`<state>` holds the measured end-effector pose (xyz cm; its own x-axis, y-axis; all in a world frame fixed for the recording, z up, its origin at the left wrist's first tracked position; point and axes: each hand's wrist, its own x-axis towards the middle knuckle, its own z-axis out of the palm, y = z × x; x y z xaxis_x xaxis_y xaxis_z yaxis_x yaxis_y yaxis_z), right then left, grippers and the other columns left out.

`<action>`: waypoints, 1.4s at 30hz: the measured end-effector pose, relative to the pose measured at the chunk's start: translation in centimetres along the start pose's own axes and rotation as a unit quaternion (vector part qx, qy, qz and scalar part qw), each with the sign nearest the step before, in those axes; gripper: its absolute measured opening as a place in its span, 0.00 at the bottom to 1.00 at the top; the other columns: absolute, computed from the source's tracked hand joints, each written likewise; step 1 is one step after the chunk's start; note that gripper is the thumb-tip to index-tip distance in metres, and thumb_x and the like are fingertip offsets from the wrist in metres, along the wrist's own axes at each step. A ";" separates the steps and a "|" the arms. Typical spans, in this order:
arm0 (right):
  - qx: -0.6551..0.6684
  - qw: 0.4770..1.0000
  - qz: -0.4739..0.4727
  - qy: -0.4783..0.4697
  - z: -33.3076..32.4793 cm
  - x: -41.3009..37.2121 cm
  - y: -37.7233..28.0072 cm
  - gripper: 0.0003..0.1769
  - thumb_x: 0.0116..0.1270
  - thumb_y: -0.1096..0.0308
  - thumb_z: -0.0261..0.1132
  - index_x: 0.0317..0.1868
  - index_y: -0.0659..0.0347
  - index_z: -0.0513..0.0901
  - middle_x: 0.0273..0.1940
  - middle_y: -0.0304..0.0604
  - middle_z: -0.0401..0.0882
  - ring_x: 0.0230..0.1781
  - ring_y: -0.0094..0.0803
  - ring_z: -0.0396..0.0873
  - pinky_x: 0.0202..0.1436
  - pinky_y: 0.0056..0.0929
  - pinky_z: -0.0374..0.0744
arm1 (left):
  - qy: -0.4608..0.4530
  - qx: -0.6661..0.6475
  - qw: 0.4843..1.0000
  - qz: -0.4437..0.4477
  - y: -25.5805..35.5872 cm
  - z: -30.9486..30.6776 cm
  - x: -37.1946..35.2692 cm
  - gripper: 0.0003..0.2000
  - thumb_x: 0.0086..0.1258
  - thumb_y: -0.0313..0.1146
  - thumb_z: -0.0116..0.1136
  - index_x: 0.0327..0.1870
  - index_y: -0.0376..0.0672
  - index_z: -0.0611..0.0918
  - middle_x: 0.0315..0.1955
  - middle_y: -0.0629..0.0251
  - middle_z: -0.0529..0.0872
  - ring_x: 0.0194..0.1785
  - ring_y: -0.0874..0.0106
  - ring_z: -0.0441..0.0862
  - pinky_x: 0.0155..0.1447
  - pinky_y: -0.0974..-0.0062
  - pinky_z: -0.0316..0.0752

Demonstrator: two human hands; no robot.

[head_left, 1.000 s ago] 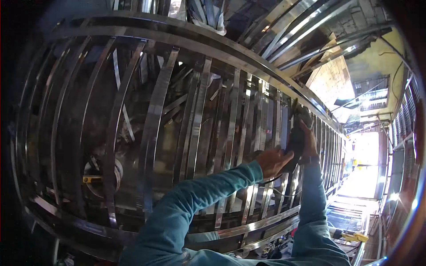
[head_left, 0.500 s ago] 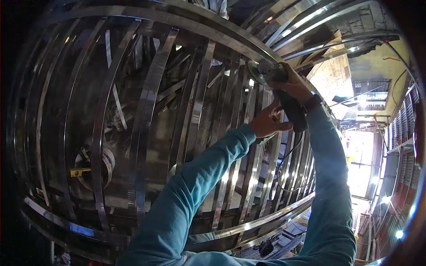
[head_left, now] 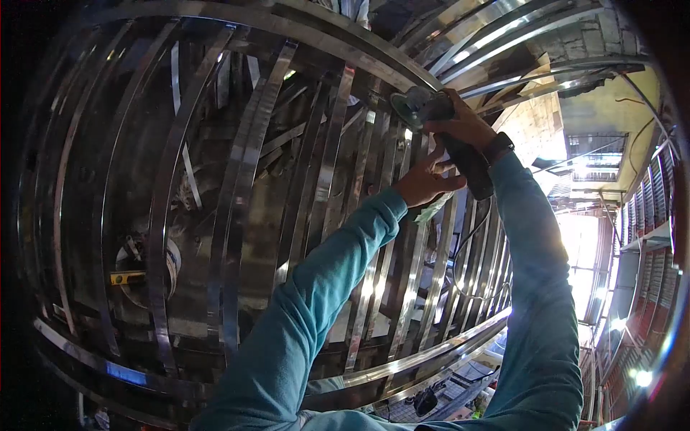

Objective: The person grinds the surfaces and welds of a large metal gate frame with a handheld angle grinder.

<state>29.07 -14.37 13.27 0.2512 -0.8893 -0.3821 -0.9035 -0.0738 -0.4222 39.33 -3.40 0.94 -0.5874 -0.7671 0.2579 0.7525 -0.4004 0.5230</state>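
My right hand (head_left: pixel 467 123) is wrapped around an angle grinder near its head, and a dark band circles that wrist. The grinder's dark body (head_left: pixel 471 172) slants down toward my right forearm. Its disc (head_left: pixel 410 106) points to the upper left, close to a long metal rail (head_left: pixel 345 44) of the frame. My left hand (head_left: pixel 422 181) is beside the grinder body, thumb and fingers spread apart with the tips at its side. A cord (head_left: pixel 456 262) hangs in a loop below the tool.
Shiny metal bars (head_left: pixel 244 158) run across the frame in a row. Behind them stands a round bucket (head_left: pixel 171 267) with a yellow level (head_left: pixel 128 277) across it. A lower rail (head_left: pixel 431 357) crosses under my arms. Wooden boards (head_left: pixel 535 118) lean at the upper right.
Both hands and the grinder have shifted slightly up and left in view. My left fingers have moved from the grinder's lower end to higher along its body.
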 end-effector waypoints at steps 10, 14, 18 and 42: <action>-0.134 0.990 0.010 0.038 -0.2 -4.5 1.0 0.52 0.50 0.54 0.81 0.71 0.62 0.63 0.58 0.55 0.76 0.57 0.44 0.78 0.61 0.39 0.76 | -0.054 -0.001 0.999 -0.004 -2.9 1.1 -0.6 0.52 0.69 0.48 0.65 0.79 0.42 0.38 0.79 0.50 0.43 0.80 0.54 0.47 0.79 0.55 0.53; -0.147 0.985 -0.066 0.057 -0.6 -5.8 2.7 0.52 0.49 0.56 0.82 0.70 0.62 0.64 0.57 0.53 0.77 0.56 0.42 0.78 0.59 0.39 0.77 | -0.094 -0.044 0.994 0.017 -4.5 1.8 -0.5 0.53 0.68 0.47 0.67 0.79 0.43 0.37 0.79 0.53 0.45 0.80 0.57 0.48 0.79 0.56 0.52; -0.089 0.995 -0.024 0.043 0.0 -5.8 1.7 0.51 0.51 0.58 0.81 0.71 0.62 0.63 0.55 0.51 0.78 0.55 0.39 0.78 0.59 0.37 0.77 | -0.099 -0.062 0.993 0.023 -4.6 1.5 -0.6 0.53 0.68 0.43 0.67 0.79 0.46 0.35 0.79 0.55 0.46 0.81 0.58 0.45 0.78 0.59 0.54; -0.046 0.985 -0.161 -0.027 2.1 5.6 -6.9 0.55 0.54 0.55 0.80 0.74 0.64 0.56 0.59 0.51 0.75 0.60 0.39 0.74 0.64 0.36 0.73 | 0.156 -0.022 0.953 0.260 0.7 -1.2 -0.4 0.55 0.59 0.32 0.76 0.80 0.43 0.43 0.72 0.55 0.67 0.32 0.87 0.75 0.37 0.88 0.74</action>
<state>37.49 -17.93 12.31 0.5462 -0.7880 -0.2841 -0.8008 -0.3918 -0.4529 40.42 -3.98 0.20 -0.0193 -0.9766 0.2142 0.9336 0.0591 0.3535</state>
